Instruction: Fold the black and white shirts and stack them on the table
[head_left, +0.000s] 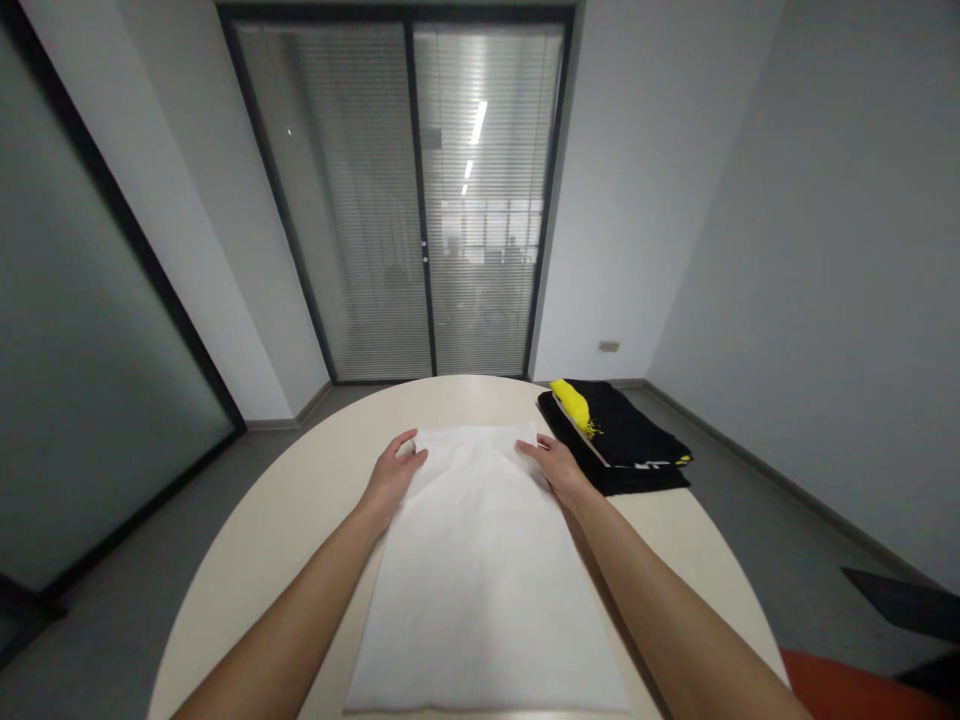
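A white cloth (487,580) lies flat and lengthwise on the round cream table, its narrower far edge between my hands. My left hand (394,475) is at the cloth's far left corner, thumb and fingers curled around its edge. At the far right corner, my right hand (555,465) has its thumb on top of the cloth and its fingers beyond the side edge. Slight creases run inward from both corners.
Folded black cloths (630,425) with a yellow piece (572,402) on top are stacked at the table's (300,490) far right. A red chair (862,690) stands at the lower right. Glass doors (420,200) are beyond the table.
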